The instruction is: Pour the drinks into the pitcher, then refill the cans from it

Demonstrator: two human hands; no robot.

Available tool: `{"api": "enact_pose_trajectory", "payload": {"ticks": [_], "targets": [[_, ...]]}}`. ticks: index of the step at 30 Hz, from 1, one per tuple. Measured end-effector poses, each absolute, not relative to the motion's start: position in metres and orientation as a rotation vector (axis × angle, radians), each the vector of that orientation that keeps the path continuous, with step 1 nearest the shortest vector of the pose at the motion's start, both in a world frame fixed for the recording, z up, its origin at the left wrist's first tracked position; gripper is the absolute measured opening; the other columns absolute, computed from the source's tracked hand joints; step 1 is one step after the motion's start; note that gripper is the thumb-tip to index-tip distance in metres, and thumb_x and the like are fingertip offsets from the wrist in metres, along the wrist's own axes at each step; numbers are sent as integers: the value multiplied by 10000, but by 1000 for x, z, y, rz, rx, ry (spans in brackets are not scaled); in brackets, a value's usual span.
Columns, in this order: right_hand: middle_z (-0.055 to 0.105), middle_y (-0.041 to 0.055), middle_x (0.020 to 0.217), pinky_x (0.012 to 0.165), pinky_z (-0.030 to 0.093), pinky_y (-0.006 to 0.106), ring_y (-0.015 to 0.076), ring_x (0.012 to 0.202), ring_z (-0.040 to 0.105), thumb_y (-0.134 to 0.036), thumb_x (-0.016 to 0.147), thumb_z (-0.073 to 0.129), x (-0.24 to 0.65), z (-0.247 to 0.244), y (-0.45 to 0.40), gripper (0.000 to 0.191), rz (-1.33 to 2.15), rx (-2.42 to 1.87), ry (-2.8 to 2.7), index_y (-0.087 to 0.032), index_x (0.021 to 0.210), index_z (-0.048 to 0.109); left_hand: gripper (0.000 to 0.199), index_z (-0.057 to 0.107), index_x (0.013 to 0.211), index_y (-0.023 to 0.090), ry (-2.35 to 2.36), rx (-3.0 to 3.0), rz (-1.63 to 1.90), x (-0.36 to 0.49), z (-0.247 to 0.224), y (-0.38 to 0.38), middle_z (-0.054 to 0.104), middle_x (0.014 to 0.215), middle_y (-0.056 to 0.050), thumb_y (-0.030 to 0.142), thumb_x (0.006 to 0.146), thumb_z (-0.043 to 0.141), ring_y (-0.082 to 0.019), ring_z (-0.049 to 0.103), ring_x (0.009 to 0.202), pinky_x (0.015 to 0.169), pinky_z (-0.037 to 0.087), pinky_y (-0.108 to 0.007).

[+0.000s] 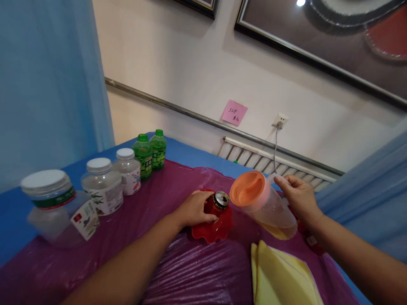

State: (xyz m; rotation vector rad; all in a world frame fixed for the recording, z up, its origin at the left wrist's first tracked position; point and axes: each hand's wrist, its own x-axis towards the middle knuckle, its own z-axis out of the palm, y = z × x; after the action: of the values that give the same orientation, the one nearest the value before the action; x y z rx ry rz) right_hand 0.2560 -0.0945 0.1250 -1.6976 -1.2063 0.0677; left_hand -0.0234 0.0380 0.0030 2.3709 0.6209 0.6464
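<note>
My left hand [195,208] is wrapped round a red drink can [216,202] with a dark rim and a silver top. The can is over a red dish with a wavy edge [211,232]; whether it rests on the dish I cannot tell. In my right hand [297,195] is the handle of a clear plastic pitcher [274,212] with an orange lid [249,189]. The pitcher leans to the left, its lid towards the can and a little apart from it. Some yellowish liquid shows low in the pitcher.
A folded yellow cloth [282,275] lies on the purple plastic sheet [187,271]. Along the left stand white-lidded clear jars [103,190] and two green bottles [143,156]. Partly behind my right wrist is a red object [314,243]. Blue curtains [47,76] hang at both sides.
</note>
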Motion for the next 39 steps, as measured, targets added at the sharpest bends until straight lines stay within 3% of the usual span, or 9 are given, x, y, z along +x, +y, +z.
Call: {"api": "enact_pose_trajectory", "payload": {"ticks": [39], "targets": [[374,-50,528,454,289,253,112,506,340,-729,716,720,259,126,-100,578,71,-1685,-1204,-229,544,486,633,655,1272,281,605,2378,635,-23,6,37,727,1227,-50,449,684,819,-326,649,1133,1041,439,-445]]}}
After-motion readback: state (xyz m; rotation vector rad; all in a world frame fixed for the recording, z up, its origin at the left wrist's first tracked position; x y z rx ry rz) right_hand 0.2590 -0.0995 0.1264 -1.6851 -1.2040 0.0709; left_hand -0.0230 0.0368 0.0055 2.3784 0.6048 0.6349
